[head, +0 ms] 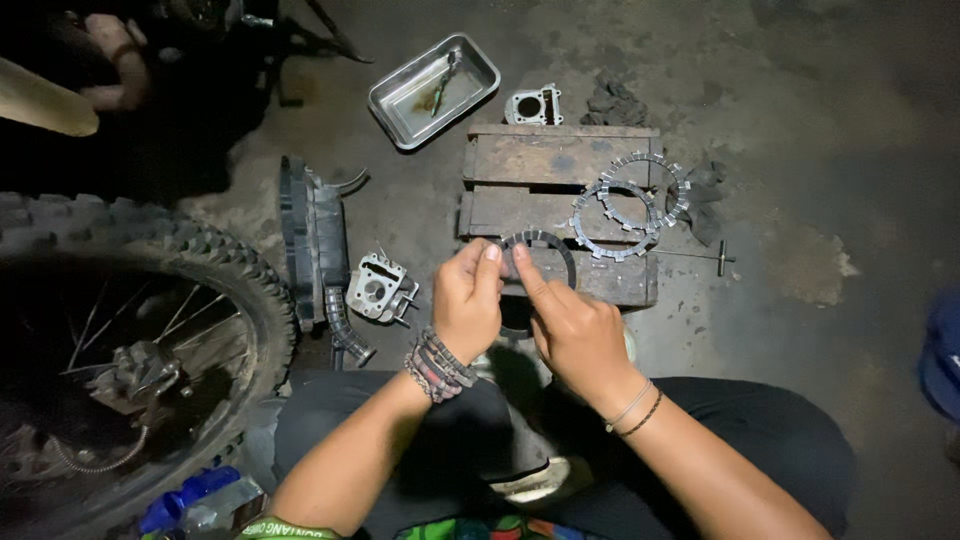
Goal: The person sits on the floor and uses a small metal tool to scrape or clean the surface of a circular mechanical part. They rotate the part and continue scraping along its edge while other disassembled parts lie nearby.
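Both my hands hold one dark toothed ring plate point(545, 243) up over the near edge of a low wooden block point(520, 165). My left hand point(467, 300) pinches the ring's left side with thumb and fingers. On the ring's lower right side my right hand point(572, 325) grips it. Two more toothed ring plates point(628, 208) lie overlapping on the right part of the block.
A metal tray point(432, 88) with a tool sits beyond the block, next to a small engine cylinder point(533, 105). A cylinder head point(378, 290) and black plastic housing point(312, 240) lie left. A knobby motorcycle wheel point(130, 340) fills the left. A T-handle tool point(705, 258) rests to the right.
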